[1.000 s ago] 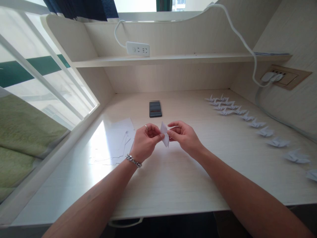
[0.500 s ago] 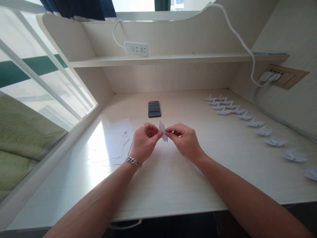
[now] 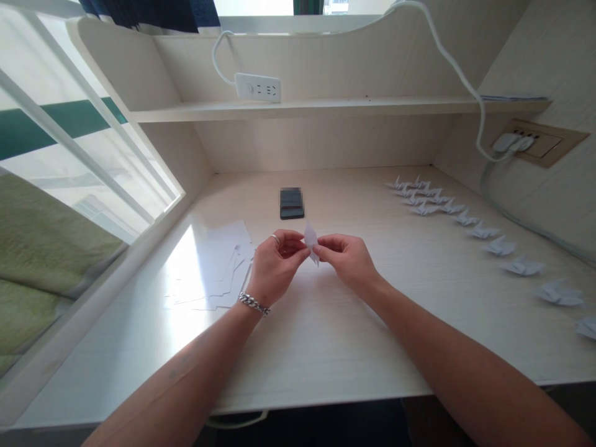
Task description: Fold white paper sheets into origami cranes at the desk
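Note:
A small folded piece of white paper (image 3: 310, 234), pointed at top and bottom, is held upright above the desk between both hands. My left hand (image 3: 278, 264), with a ring and a chain bracelet, pinches its left side between thumb and fingers. From the right, the thumb and fingertips of my right hand (image 3: 348, 257) grip the same paper. The fingers partly cover its middle, so the inner folds cannot be made out. Loose white paper sheets (image 3: 218, 261) lie overlapping beside my left hand.
Folded paper cranes (image 3: 500, 246) stand in a line along the right of the desk (image 3: 326, 354). A dark phone (image 3: 292, 203) lies behind my hands. A power strip (image 3: 257, 87) rests on the shelf, and a white cable runs to the wall socket (image 3: 540, 144).
The folded paper has turned a little, and its upper point shows broader. Both hands still grip it and sit slightly further right in view; the camera view has shifted slightly.

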